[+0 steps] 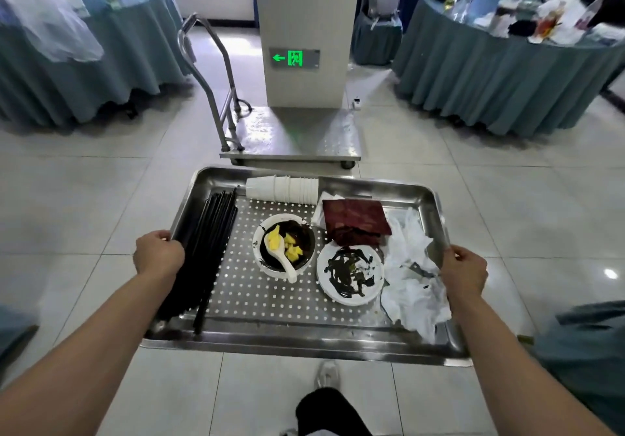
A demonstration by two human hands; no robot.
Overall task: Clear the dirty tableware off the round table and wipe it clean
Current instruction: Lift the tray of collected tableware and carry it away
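I carry a perforated steel tray (304,342) level above the tiled floor. My left hand (158,255) grips its left rim and my right hand (464,270) grips its right rim. On the tray lie a bundle of black chopsticks (206,253), a stack of white cups (282,189) on its side, a dirty white bowl (284,245) with a spoon and yellow bits, a smeared white plate (350,274), a dark red cloth (355,220) and crumpled white napkins (411,283).
A steel platform trolley (291,138) with an upright handle stands ahead against a white pillar (304,29). Round tables with blue cloths stand at far left (84,56) and far right (500,73), the right one cluttered. More blue cloth (588,351) hangs at my right.
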